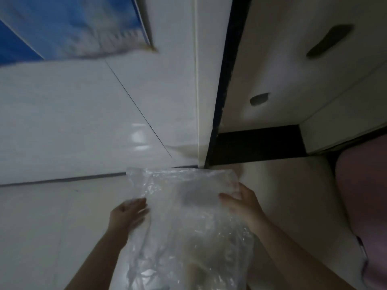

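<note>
Tiles (pixel 73 122), glossy white ones, fill the left side under a blurry blue-and-white sheet (pixel 69 28), and low down the left hand (pixel 127 214) has its fingers curled round the left edge of a crinkly clear plastic bag (pixel 188 222), held up mid-air between both hands. Right hand (pixel 240 203) pinches the bag's other edge, thumb in front and fingers behind the plastic, with a pale cabinet (pixel 293 70) above and pink cloth (pixel 366 195) far right
</note>
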Demonstrator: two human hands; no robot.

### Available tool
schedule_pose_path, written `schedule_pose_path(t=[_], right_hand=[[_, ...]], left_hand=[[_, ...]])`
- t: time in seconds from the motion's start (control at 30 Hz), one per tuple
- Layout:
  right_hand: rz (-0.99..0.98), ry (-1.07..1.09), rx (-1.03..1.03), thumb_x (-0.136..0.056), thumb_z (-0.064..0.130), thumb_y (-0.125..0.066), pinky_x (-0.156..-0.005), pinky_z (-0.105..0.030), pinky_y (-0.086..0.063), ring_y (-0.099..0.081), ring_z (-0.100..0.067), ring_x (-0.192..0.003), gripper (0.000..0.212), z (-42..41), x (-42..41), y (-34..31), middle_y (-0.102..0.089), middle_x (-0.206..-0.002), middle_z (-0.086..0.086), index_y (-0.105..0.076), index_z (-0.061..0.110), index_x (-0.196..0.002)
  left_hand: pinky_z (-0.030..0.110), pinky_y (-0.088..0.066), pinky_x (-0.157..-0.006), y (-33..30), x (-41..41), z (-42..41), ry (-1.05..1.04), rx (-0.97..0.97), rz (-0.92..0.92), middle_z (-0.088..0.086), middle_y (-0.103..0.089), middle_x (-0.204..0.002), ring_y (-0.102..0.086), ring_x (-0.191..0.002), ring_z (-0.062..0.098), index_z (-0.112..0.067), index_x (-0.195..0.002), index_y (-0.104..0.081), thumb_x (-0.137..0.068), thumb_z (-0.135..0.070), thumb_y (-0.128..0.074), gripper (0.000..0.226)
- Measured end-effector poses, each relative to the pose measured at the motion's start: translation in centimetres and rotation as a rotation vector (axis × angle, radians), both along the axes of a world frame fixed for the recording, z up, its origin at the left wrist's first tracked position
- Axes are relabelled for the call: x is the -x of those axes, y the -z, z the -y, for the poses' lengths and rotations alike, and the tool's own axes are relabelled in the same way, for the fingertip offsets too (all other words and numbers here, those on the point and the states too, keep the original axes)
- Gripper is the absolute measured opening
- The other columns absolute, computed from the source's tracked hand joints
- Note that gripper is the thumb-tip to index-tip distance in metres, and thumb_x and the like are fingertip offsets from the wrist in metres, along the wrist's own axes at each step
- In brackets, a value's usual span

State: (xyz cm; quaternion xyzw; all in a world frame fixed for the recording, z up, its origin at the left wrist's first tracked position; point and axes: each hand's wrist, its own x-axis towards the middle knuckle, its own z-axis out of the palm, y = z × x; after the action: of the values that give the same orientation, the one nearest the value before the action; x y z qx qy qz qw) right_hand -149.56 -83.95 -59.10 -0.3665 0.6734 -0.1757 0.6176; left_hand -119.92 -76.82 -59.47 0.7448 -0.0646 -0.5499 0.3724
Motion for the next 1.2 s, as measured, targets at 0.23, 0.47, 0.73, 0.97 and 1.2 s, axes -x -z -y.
schedule_pose_path(t=[0.23,0.47,0.73,0.97,1.2], right_hand=[[-0.332,-0.082,0.123,-0.074,0.026,-0.075,-0.067,-0.041,-0.057,-0.066,-0.03,-0.075,0.056,-0.1,0.3,11.8,-0.06,-0.085,-0.005,-0.045,0.02,-0.121],[-0.633,-0.314,0.163,-0.086,0.021,-0.06,-0.064,-0.032,-0.042,-0.062,-0.035,-0.088,0.068,-0.1,0.3,20.9,-0.048,-0.125,-0.016,-0.017,0.026,-0.138],[-0.76,-0.627,0.181,-0.085,0.038,-0.059,-0.064,-0.03,-0.044,-0.057,-0.029,-0.104,0.075,0.9,0.4,26.7,-0.031,-0.138,-0.01,-0.014,0.024,-0.144],[-0.67,-0.958,0.139,-0.07,0.047,-0.072,-0.105,-0.04,-0.04,-0.004,-0.034,-0.143,0.109,1.9,-0.3,31.2,0.02,-0.154,-0.012,0.005,0.033,-0.144],[-0.809,-1.155,0.247,-0.076,0.063,-0.054,-0.114,-0.048,-0.018,-0.008,-0.037,-0.14,0.097,1.4,-0.2,35.8,0.008,-0.156,-0.014,0.006,0.03,-0.145]], left_hand=[[0.033,-0.052,-0.062,11.1,1.8,0.0,0.097,0.032,0.224,0.007,-0.067,-0.09,-0.067,-0.074,0.021,-0.021,-0.119,-0.05,-0.071,-0.013,-0.077,0.056],[0.019,-0.046,-0.055,20.0,2.9,-0.4,0.636,0.083,0.636,-0.007,-0.055,-0.1,-0.062,-0.065,0.006,-0.04,-0.135,-0.033,-0.069,-0.035,-0.078,0.081],[0.047,-0.054,-0.085,26.2,6.0,2.7,0.839,-0.071,0.512,0.008,-0.051,-0.131,-0.064,-0.093,0.026,-0.03,-0.141,-0.028,-0.06,-0.051,-0.077,0.098],[0.053,-0.045,-0.095,30.5,6.8,3.6,1.046,-0.085,0.515,0.011,-0.022,-0.149,-0.036,-0.131,0.034,-0.038,-0.143,-0.015,-0.05,-0.053,-0.082,0.116],[0.055,-0.017,-0.112,34.2,7.6,1.8,1.317,-0.087,0.868,0.009,0.001,-0.159,-0.013,-0.143,0.035,-0.039,-0.145,-0.002,-0.057,-0.085,-0.033,0.104]])
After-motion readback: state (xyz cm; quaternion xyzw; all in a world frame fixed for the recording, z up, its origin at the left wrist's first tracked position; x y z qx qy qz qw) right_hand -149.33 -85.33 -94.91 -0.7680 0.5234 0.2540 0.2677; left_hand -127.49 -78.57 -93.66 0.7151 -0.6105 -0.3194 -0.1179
